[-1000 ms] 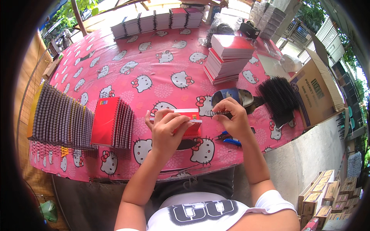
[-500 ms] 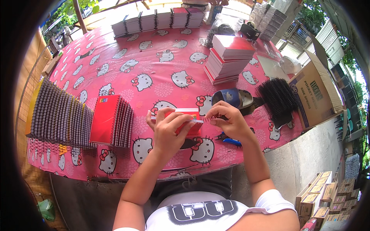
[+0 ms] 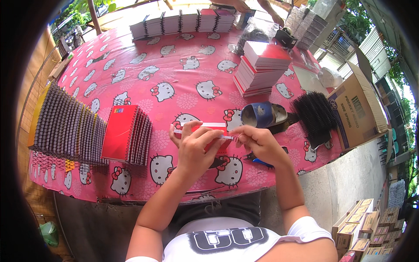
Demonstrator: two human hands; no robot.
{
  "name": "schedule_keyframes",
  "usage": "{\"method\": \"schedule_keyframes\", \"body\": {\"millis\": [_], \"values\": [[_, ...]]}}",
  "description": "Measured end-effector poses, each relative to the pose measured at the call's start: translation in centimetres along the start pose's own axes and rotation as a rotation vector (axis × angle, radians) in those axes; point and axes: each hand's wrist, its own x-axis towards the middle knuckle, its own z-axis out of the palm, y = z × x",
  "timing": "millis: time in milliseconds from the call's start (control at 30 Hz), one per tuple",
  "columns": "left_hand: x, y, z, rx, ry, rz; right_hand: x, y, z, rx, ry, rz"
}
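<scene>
My left hand (image 3: 193, 144) is wrapped around a small red notebook (image 3: 221, 136), its edge facing up over the table's near side. At the right end of that edge, my right hand (image 3: 258, 143) pinches a thin spiral wire (image 3: 236, 139), its fingertips touching or almost touching the notebook. How far the wire runs through the holes is too small to tell. More red cover shows beneath the hands. Blue-handled pliers (image 3: 262, 163) lie just below my right hand, partly hidden by it.
Spiral notebooks stand in rows at left (image 3: 65, 126), beside a red-covered group (image 3: 118, 133). Right of centre rises a stack of red books (image 3: 262, 65). Nearby are a blue cap-like item (image 3: 257, 114), black coils (image 3: 313, 114) and a cardboard box (image 3: 358, 105). Another person's hand (image 3: 277, 19) reaches in at the far side.
My right hand has moved slightly left and down, closer to the notebook's end, still pinching the wire. At the far side, another person's arms have come further into view.
</scene>
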Motion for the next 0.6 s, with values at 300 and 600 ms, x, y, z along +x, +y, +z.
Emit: {"method": "schedule_keyframes", "body": {"millis": [300, 600], "values": [[-0.1, -0.6, 0.0, -0.053, 0.039, 0.004, -0.3, -0.8, 2.8, -0.449, 0.24, -0.207], [0.2, -1.5, -1.1, -0.116, -0.039, 0.075, -0.5, 2.3, -1.2, -0.499, 0.268, -0.245]]}}
